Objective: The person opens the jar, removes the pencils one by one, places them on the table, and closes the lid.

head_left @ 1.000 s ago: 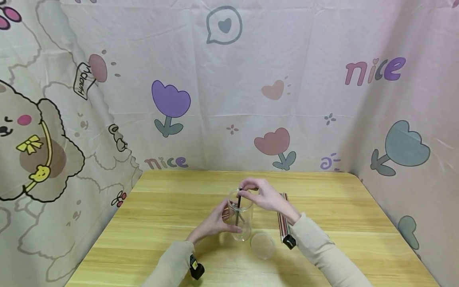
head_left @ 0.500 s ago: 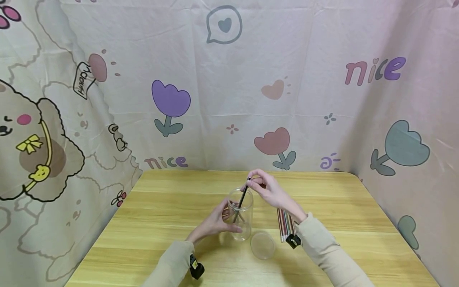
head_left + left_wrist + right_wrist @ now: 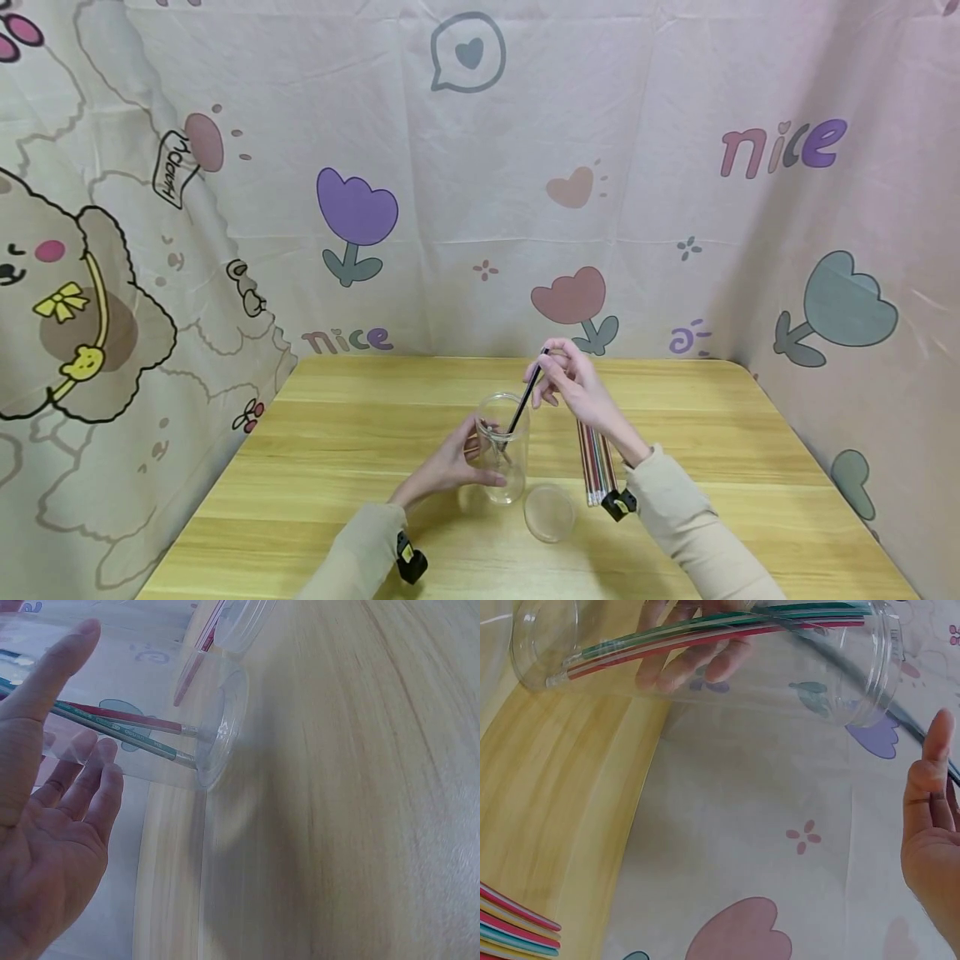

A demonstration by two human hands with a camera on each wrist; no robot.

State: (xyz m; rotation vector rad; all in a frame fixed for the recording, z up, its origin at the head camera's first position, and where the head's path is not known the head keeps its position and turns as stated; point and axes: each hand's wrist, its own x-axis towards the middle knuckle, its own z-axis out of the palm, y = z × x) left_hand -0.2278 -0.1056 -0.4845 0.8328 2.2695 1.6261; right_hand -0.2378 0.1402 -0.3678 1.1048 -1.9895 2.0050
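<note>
Lifted since earlier, a thin black pencil (image 3: 527,393), pinched by the right hand (image 3: 583,390), leans out of the clear plastic jar (image 3: 517,462) the left hand (image 3: 450,467) grips; seemingly green and red pencils (image 3: 124,735) are in, multicoloured pencils (image 3: 597,467) outside.

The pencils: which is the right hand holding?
The dark pencil slanting out of the jar, its upper end in the right hand. The green pencil and red pencil lean inside the jar; other pencils lie on the table.

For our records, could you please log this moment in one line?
Left fingers: hold jar; right fingers: pinch dark pencil, lower end inside jar; lid, pencil row: on table.
</note>
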